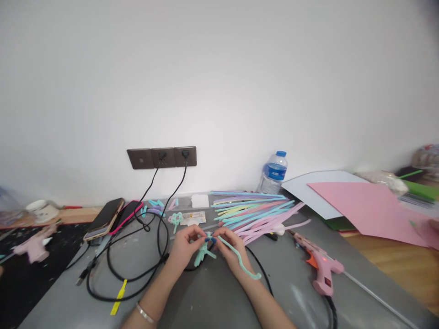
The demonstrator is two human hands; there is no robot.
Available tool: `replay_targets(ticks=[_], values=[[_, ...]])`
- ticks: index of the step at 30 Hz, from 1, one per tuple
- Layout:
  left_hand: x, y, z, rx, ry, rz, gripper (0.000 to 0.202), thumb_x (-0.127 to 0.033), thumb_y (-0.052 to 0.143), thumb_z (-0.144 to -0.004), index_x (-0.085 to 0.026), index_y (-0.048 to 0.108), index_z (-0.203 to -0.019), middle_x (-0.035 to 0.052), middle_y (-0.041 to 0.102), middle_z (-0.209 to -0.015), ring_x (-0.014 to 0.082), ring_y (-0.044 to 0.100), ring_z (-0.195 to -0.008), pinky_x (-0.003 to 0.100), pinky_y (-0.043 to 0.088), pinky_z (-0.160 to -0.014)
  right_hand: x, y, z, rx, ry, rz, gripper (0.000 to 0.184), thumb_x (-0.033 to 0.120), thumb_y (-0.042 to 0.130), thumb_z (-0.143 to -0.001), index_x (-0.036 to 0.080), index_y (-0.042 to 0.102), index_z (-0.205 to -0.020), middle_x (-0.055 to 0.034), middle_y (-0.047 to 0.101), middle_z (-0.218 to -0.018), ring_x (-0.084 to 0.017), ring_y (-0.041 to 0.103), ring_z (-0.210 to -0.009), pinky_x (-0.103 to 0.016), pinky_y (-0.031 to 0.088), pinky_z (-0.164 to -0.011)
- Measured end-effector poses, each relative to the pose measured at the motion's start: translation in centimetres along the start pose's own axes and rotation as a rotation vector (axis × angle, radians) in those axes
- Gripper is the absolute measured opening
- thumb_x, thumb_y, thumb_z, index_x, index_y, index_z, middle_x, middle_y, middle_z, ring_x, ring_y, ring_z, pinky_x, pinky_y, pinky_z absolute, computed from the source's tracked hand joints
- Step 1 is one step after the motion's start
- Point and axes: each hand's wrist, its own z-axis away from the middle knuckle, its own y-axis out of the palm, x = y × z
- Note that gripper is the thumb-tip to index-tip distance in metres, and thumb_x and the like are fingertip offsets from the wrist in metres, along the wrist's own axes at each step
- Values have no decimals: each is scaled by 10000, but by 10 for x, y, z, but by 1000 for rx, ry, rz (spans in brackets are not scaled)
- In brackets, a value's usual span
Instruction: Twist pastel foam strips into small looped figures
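Observation:
My left hand [187,246] and my right hand [230,249] meet at the middle of the grey table, both closed in a pinch. Between the fingertips is a mint-green pipe-cleaner piece [202,254], with several short ends hanging down. A long wavy tail of mint pipe cleaner [241,259] runs from the right fingers over the wrist. Dark blue shows at the fingertips; what it is, I cannot make out. Just beyond my left hand lies a small looped mint shape [176,219]. Behind my right hand spreads a pile of pastel pipe cleaners [254,212].
A pink glue gun [322,265] lies right, its cable trailing to the front. Black cables [109,267] loop at left beside phones [104,218]. At the back stand a water bottle [273,172] and short cut pieces [157,208]. Pink paper [363,205] covers the right; another person's hand shows at that edge.

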Motion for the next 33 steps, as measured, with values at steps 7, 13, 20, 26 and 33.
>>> replay_targets(ticks=[7, 13, 20, 26, 33], values=[[5, 3, 3, -37, -144, 267, 239, -278, 799, -600, -164, 696, -783, 51, 710, -871, 183, 647, -798, 253, 484, -701, -1, 4, 2, -48, 67, -88, 223, 395, 695, -738, 187, 616, -746, 11, 564, -615, -129, 514, -523, -229, 414, -487], [5, 5, 6, 86, -311, 305, 347, -390, 770, -656, -161, 680, -901, 1, 623, -734, 121, 581, -623, 211, 459, -579, -1, 5, 3, -104, -61, -96, 125, 306, 661, -796, 200, 603, -765, 9, 560, -681, -139, 544, -605, -239, 434, -571], [7, 4, 4, 62, -184, 173, 251, -341, 759, -660, -130, 702, -782, -1, 624, -661, 98, 511, -569, 177, 379, -526, -9, 4, 3, -13, -193, -18, 48, 256, 602, -851, 215, 603, -826, -16, 540, -803, -155, 540, -715, -252, 433, -644], [7, 3, 1, 74, -78, 73, 211, -270, 765, -623, -133, 685, -761, 12, 657, -665, 151, 576, -642, 234, 440, -628, -6, 1, 4, 15, -155, 39, 80, 278, 594, -854, 209, 619, -820, -22, 559, -793, -159, 534, -705, -245, 421, -623], [8, 3, 1, 61, -77, 45, 187, -270, 758, -622, -136, 668, -716, -6, 634, -619, 134, 556, -597, 215, 412, -581, -1, 1, 4, 18, -185, 41, 76, 274, 590, -855, 217, 640, -844, -24, 576, -798, -162, 563, -701, -247, 445, -623]])
